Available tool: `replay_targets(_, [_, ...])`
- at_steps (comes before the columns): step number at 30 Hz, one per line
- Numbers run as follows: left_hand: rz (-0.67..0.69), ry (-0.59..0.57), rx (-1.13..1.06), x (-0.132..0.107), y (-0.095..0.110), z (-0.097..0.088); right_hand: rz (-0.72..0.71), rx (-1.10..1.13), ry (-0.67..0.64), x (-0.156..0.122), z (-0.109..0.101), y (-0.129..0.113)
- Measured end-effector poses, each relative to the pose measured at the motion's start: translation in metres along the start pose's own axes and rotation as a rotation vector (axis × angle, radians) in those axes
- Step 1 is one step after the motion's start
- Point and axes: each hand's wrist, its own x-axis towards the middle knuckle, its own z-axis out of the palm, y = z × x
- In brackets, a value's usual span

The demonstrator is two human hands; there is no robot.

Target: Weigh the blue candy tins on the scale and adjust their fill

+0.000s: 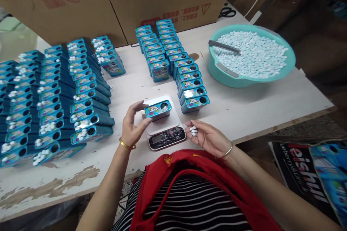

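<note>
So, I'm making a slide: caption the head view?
Left hand beside a Caramelo Macizo tin on a digital scale; right hand holds white candies.

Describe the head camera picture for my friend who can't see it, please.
A person's left hand is at a blue rectangular container on a white-topped scale, and the right hand holds small white rounded pieces. Rows of similar containers stand left and behind; a round turquoise basin of pale pieces sits right.
</note>
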Motion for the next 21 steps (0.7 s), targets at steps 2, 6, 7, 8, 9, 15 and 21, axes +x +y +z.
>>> replay_targets(2, [-0.019, 0.076, -0.037, -0.003, 0.001, -0.009, 0.002, -0.024, -0.003, -0.003, -0.004, 0.001])
replay_targets(6, [-0.076, 0.212, -0.051, -0.011, 0.002, -0.020, 0.002, -0.102, 0.016, -0.006, -0.007, 0.003])
replay_targets(7, [-0.090, 0.231, -0.050, -0.013, 0.002, -0.021, -0.003, -0.115, 0.024, -0.006, -0.007, 0.004])
replay_targets(8, [-0.106, 0.245, -0.049, -0.014, 0.001, -0.022, -0.012, -0.128, 0.030, -0.006, -0.006, 0.004])
replay_targets(9, [-0.121, 0.254, -0.050, -0.016, 0.001, -0.022, -0.022, -0.142, 0.033, -0.007, -0.005, 0.004])
replay_targets(15, [-0.180, 0.259, -0.054, -0.024, -0.006, -0.020, -0.053, -0.209, 0.030, -0.007, 0.005, 0.002])
replay_targets(21, [-0.180, 0.226, -0.050, -0.027, -0.014, -0.018, -0.066, -0.269, 0.016, -0.007, 0.014, 0.000])
